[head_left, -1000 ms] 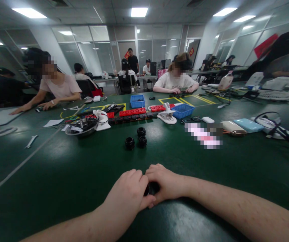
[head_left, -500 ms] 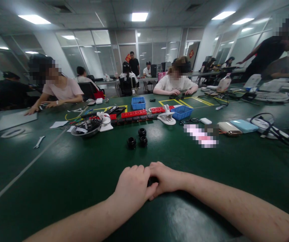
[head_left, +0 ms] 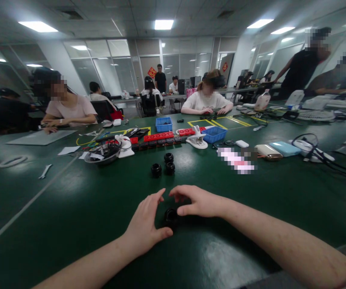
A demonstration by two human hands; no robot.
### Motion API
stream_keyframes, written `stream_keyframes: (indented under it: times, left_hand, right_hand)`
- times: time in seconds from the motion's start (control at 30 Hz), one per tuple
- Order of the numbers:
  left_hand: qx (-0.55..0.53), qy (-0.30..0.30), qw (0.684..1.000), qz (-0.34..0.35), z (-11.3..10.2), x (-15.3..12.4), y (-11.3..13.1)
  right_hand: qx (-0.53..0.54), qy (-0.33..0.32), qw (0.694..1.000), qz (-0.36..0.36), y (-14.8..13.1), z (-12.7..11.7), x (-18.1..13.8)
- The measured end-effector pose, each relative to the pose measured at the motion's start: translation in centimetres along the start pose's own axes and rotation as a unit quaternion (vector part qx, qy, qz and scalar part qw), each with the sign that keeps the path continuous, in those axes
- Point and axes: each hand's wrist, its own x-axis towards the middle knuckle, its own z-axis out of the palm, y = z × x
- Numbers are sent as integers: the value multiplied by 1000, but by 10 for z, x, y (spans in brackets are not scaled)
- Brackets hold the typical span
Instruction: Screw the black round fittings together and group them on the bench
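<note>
A small black round part (head_left: 170,215) rests on the green table (head_left: 70,208) between my two hands. My left hand (head_left: 145,224) is open, fingers stretched and curved round the part's left side, thumb near it. My right hand (head_left: 195,202) hovers over the part's right side with fingers apart and loosely curled; it grips nothing. Three similar black round parts (head_left: 163,164) stand in a cluster farther out on the table.
A metal bowl (head_left: 102,153) of cables, white clamps (head_left: 197,141), red blocks (head_left: 157,137) and blue bins (head_left: 163,123) lie across the middle. Phones and cables (head_left: 311,150) sit at right, a wrench (head_left: 44,171) at left. Other people sit and stand round the far edges.
Both hands were closed together over the black part; now they have come apart and opened, leaving the part uncovered on the table.
</note>
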Motion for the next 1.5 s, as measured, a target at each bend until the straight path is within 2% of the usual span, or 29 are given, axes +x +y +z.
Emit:
stream_keyframes:
  times: [0.07,0.13,0.23,0.33,0.4,0.5,0.6,0.7,0.9,1.23,1.5]
  left_hand:
    - [-22,-13,1000,-18,5,0,-7]
    - [-32,-31,999,-13,8,4,-7]
    - [-41,-48,998,21,11,10,-2]
    - [-45,-50,997,31,12,13,1]
    - [-46,-49,997,28,12,13,2]
    - [-43,-40,998,17,9,11,2]
    - [-23,-45,999,3,5,10,-1]
    - [-5,-56,998,-5,2,11,-5]
    - [-7,-64,997,-36,3,13,-11]
    - [-7,-50,998,-42,5,9,-12]
    - [-24,-116,992,-44,0,13,-8]
  right_hand:
    - [-56,51,997,-4,-8,4,-1]
    - [-134,69,988,-15,-14,13,0]
    - [-218,46,974,-27,-19,28,2]
    - [-242,23,970,-16,-18,38,4]
    - [-219,40,975,-23,-14,39,4]
    - [-124,122,984,-36,-7,37,1]
    - [-42,221,974,-39,1,32,-2]
    - [-16,265,963,-44,8,26,-3]
    - [1,245,969,-8,17,19,3]
    - [19,197,978,72,13,12,3]
    - [-35,125,989,76,9,8,2]
